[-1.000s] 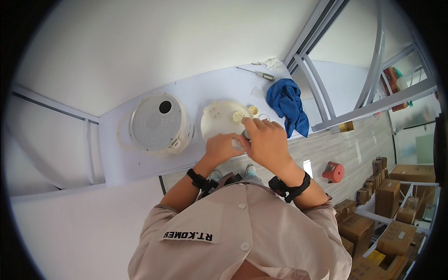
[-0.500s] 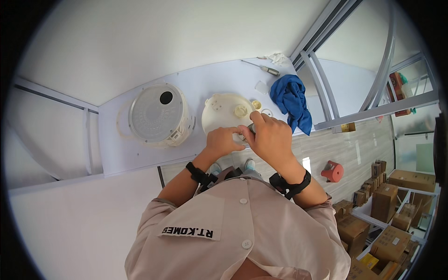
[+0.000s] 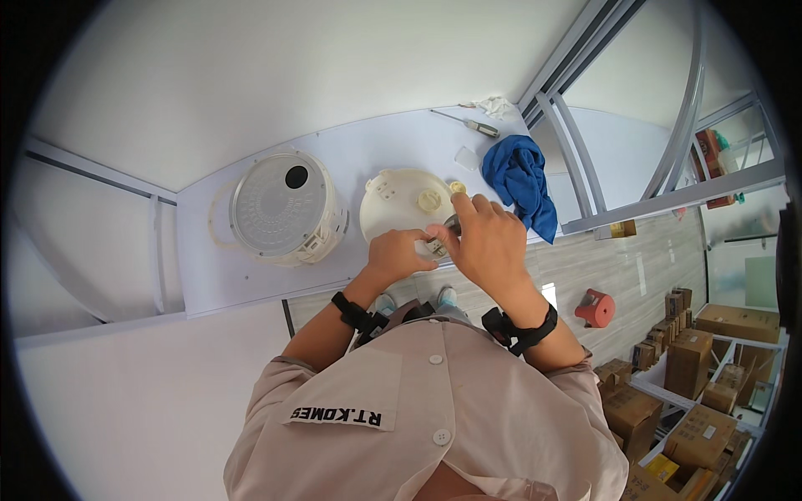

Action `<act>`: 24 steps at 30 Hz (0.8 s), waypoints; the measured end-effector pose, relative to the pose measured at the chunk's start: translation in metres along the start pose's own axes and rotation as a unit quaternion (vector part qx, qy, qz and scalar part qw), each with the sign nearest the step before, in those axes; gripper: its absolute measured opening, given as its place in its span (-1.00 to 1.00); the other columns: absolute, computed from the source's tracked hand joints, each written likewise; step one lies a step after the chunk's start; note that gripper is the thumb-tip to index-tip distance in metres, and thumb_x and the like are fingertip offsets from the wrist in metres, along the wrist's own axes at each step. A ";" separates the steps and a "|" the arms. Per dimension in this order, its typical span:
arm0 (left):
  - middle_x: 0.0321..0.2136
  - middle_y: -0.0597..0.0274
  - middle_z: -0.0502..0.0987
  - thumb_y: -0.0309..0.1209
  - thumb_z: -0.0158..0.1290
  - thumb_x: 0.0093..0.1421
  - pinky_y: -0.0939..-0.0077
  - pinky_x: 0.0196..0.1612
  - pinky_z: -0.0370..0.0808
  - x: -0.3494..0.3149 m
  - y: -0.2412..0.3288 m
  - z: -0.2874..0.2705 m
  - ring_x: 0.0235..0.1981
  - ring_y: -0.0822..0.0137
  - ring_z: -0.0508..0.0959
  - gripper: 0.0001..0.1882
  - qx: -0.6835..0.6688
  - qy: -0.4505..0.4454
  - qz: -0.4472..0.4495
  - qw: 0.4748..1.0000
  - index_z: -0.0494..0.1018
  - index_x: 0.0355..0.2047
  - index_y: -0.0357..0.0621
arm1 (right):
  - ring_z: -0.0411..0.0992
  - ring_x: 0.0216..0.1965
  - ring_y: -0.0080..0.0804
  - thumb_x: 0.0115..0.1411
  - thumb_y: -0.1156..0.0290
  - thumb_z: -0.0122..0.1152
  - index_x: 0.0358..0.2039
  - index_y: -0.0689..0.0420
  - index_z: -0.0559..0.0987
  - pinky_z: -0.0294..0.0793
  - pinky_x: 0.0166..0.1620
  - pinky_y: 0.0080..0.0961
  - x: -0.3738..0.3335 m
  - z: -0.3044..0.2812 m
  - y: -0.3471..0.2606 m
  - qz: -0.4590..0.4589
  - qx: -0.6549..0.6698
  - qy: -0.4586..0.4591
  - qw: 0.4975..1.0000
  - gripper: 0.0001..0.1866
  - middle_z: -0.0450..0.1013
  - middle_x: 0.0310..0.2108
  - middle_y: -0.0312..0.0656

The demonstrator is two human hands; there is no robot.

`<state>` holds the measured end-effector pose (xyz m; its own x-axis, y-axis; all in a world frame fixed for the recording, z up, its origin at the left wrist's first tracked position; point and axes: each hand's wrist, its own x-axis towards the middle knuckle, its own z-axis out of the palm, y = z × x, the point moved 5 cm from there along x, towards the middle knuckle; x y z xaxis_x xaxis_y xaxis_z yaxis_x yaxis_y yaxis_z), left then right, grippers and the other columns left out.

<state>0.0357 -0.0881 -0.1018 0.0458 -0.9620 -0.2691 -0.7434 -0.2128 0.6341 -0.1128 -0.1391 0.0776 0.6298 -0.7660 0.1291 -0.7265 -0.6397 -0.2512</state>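
Observation:
Both hands meet just in front of a round cream lid-like shell (image 3: pixel 388 219) on the bench. My left hand (image 3: pixel 398 255) pinches a small pale part (image 3: pixel 437 248) at its edge. My right hand (image 3: pixel 491 242) has its thumb and fingers closed around a short grey piece (image 3: pixel 453 224) against that part; its exact kind is mostly hidden by the fingers. A small round cream cap (image 3: pixel 429 200) lies on the shell. Beside the shell's right rim is a small yellowish round piece (image 3: pixel 457 188), close to my right fingers.
A round white appliance body (image 3: pixel 280 209) with a black circle on top stands left. On the right lie a blue cloth (image 3: pixel 518 177), a screwdriver (image 3: pixel 482 128), a clear square piece (image 3: pixel 467 158) and crumpled white tissue (image 3: pixel 496 107). A red stool (image 3: pixel 595 308) and cardboard boxes (image 3: pixel 690 359) stand on the floor.
My right hand has turned slightly and its fingers have shifted, showing more of the small part and the grey piece. My left hand stays in place.

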 end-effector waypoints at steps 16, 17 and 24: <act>-0.25 0.19 0.82 0.09 0.47 -0.11 0.15 -0.06 0.71 0.004 0.005 0.001 -0.16 0.06 0.80 -0.37 0.011 0.023 0.017 1.000 0.81 -0.01 0.17 | 0.60 -0.36 -0.08 0.19 0.19 0.57 -0.06 0.10 0.55 0.57 -0.34 -0.22 -0.013 -0.015 0.006 -0.086 0.059 0.120 0.987 -0.55 0.55 -0.35 -0.15; -0.26 0.19 0.82 0.08 0.47 -0.11 0.14 -0.06 0.71 0.003 0.008 -0.002 -0.16 0.06 0.80 -0.38 0.021 0.027 0.016 0.999 0.81 -0.01 0.17 | 0.60 -0.38 -0.08 0.19 0.20 0.57 -0.06 0.11 0.55 0.56 -0.37 -0.24 -0.013 -0.017 0.006 -0.112 0.083 0.139 0.980 -0.56 0.55 -0.36 -0.13; -0.28 0.16 0.81 0.08 0.47 -0.10 0.14 -0.07 0.71 0.003 0.011 -0.004 -0.17 0.04 0.80 -0.38 0.019 0.017 0.011 1.000 0.81 -0.01 0.16 | 0.61 -0.21 -0.05 0.18 0.25 0.57 0.04 0.14 0.57 0.57 -0.37 -0.27 -0.002 -0.002 0.022 0.011 0.021 -0.009 1.000 -0.51 0.54 -0.16 0.01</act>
<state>0.0305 -0.0941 -0.0927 0.0504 -0.9718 -0.2305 -0.7690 -0.1851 0.6119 -0.1307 -0.1513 0.0740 0.6183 -0.7787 0.1061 -0.7288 -0.6187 -0.2933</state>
